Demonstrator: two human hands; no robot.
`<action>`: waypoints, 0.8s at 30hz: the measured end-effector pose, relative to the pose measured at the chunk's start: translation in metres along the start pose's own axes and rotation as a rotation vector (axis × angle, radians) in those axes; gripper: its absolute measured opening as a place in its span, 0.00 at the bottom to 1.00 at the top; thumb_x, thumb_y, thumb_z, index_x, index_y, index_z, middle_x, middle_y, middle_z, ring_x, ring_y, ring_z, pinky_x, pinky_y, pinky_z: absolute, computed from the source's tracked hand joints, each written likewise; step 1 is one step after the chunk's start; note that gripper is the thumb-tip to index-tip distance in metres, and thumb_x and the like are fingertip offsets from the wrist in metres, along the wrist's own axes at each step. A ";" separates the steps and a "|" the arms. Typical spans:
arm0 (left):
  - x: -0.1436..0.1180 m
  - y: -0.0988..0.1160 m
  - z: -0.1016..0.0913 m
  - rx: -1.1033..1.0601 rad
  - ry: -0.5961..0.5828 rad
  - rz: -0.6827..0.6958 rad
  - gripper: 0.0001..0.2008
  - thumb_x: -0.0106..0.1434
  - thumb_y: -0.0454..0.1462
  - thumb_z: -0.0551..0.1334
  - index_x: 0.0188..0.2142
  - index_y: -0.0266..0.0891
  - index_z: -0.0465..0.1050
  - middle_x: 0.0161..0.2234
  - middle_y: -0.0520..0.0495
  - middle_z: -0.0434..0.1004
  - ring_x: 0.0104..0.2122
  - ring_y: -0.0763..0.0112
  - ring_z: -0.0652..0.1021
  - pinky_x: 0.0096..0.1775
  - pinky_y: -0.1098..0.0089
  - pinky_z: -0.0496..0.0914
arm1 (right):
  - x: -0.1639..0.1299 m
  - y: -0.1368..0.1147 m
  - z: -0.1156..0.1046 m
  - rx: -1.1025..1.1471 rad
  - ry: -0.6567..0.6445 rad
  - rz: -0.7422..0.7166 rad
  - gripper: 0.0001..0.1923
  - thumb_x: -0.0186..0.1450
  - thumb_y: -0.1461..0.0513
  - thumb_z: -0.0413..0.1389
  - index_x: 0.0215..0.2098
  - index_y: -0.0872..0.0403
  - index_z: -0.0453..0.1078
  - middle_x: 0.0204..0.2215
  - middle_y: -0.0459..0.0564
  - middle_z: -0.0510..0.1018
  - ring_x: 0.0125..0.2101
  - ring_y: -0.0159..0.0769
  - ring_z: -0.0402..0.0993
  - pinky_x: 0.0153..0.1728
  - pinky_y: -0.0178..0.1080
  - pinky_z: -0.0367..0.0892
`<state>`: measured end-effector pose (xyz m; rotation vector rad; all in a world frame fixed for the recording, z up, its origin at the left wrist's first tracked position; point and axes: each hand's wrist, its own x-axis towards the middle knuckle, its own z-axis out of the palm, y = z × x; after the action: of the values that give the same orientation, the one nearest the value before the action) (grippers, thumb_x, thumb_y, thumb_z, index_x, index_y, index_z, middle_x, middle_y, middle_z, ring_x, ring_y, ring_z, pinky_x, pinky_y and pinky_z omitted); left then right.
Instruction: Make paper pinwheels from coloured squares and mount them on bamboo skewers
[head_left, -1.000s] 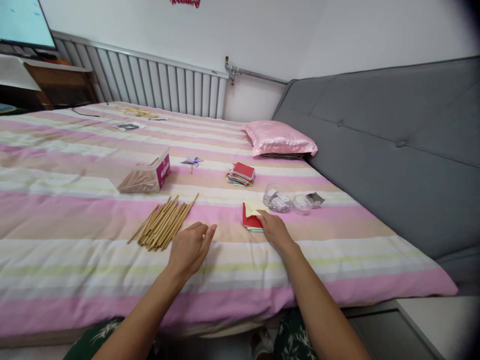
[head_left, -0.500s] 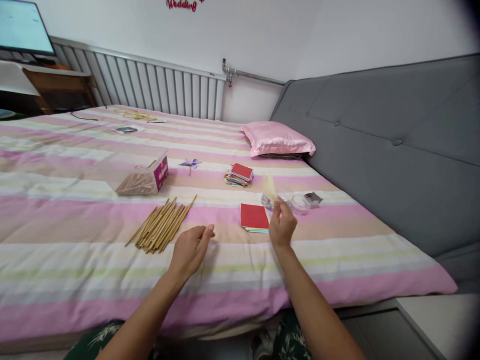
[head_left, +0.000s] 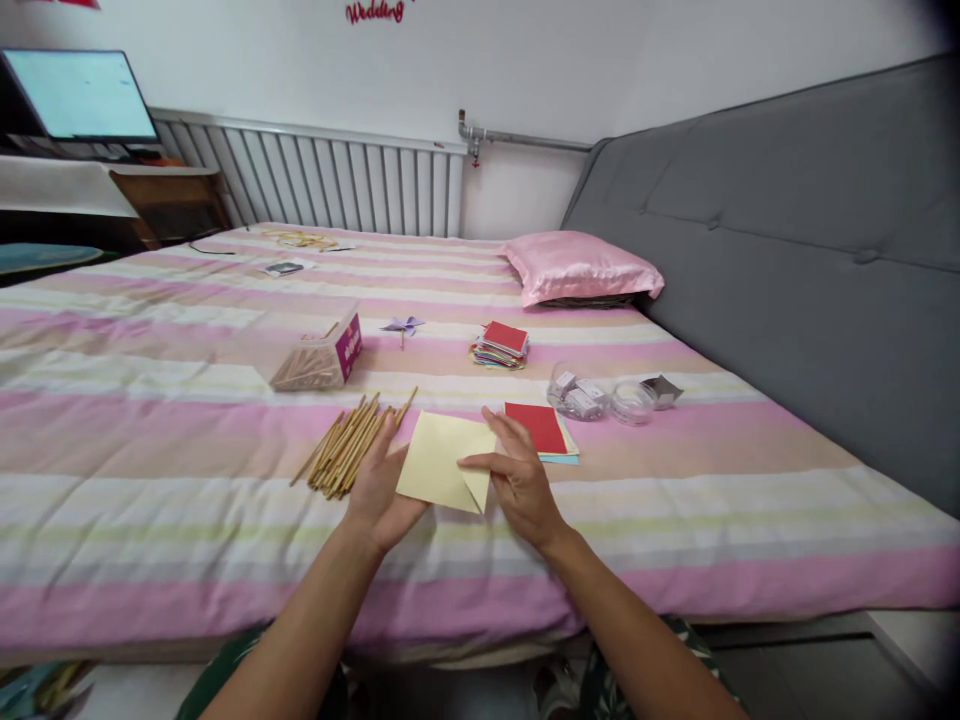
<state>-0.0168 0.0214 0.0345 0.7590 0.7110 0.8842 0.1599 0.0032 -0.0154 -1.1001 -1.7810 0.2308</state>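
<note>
Both hands holding yellow paper square (head_left: pixel 442 462) above bed (head_left: pixel 675 500): left hand (head_left: pixel 384 490) supporting underneath, right hand (head_left: pixel 517 480) pinching corner, probably folding. Sticks (head_left: pixel 352 440) lying untouched beside.

Yellow paper (head_left: pixel 442 462) (between both hands)

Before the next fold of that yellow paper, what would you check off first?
1. Yellow paper held by both hands: ok.
2. Left hand under its left edge: ok.
3. Right hand pinching the turned-up corner: ok.
4. Paper lying flat on the bedspread: not ok, it is lifted.
5. Wooden sticks apart from the sheet: cannot tell, they are very close.
6. Red paper stack within reach: ok.
</note>
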 end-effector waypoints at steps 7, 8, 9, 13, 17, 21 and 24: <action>0.003 -0.017 -0.002 0.058 0.134 -0.102 0.16 0.54 0.35 0.65 0.41 0.28 0.73 0.33 0.39 0.81 0.31 0.62 0.80 0.33 0.68 0.73 | 0.003 -0.001 -0.008 0.190 0.012 0.145 0.19 0.62 0.70 0.46 0.30 0.50 0.78 0.62 0.46 0.58 0.57 0.39 0.60 0.54 0.46 0.59; 0.004 -0.020 -0.001 0.079 0.145 -0.095 0.16 0.53 0.35 0.66 0.41 0.28 0.73 0.32 0.38 0.81 0.30 0.62 0.79 0.33 0.68 0.73 | 0.003 0.000 -0.009 0.209 0.023 0.174 0.18 0.62 0.70 0.46 0.31 0.51 0.77 0.61 0.48 0.59 0.55 0.38 0.63 0.54 0.45 0.61; 0.005 -0.023 -0.001 0.094 0.163 -0.082 0.16 0.51 0.35 0.66 0.40 0.28 0.73 0.31 0.38 0.81 0.29 0.62 0.79 0.33 0.67 0.73 | 0.004 0.001 -0.011 0.213 0.042 0.205 0.17 0.62 0.70 0.46 0.32 0.51 0.77 0.60 0.50 0.61 0.53 0.38 0.65 0.53 0.45 0.61; 0.013 -0.039 0.000 0.182 0.246 -0.050 0.18 0.48 0.37 0.68 0.37 0.28 0.72 0.30 0.37 0.80 0.28 0.61 0.79 0.32 0.65 0.73 | 0.003 0.008 -0.014 0.126 0.138 0.301 0.17 0.61 0.70 0.44 0.40 0.53 0.72 0.53 0.53 0.71 0.53 0.38 0.65 0.54 0.46 0.61; 0.019 -0.043 -0.008 0.544 0.366 0.157 0.27 0.49 0.42 0.67 0.46 0.29 0.68 0.42 0.32 0.76 0.38 0.55 0.78 0.40 0.58 0.72 | -0.001 0.006 -0.008 -0.019 0.074 0.289 0.18 0.64 0.66 0.44 0.50 0.55 0.66 0.52 0.55 0.71 0.54 0.38 0.65 0.54 0.45 0.61; 0.017 -0.034 -0.018 1.193 0.614 0.635 0.30 0.55 0.40 0.62 0.56 0.32 0.59 0.56 0.30 0.63 0.55 0.50 0.66 0.54 0.50 0.61 | -0.005 -0.003 0.001 -0.173 -0.135 0.227 0.23 0.67 0.59 0.43 0.59 0.59 0.57 0.58 0.57 0.63 0.59 0.39 0.58 0.58 0.45 0.55; 0.016 -0.037 -0.023 1.540 0.504 0.771 0.22 0.62 0.36 0.53 0.55 0.32 0.61 0.59 0.32 0.60 0.60 0.54 0.59 0.58 0.51 0.56 | -0.008 -0.008 0.007 -0.259 -0.323 0.199 0.27 0.69 0.54 0.40 0.63 0.58 0.51 0.63 0.56 0.54 0.62 0.40 0.49 0.60 0.48 0.49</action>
<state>-0.0134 0.0258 -0.0117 2.3294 1.6299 1.1404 0.1502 -0.0054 -0.0193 -1.4957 -2.0270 0.3190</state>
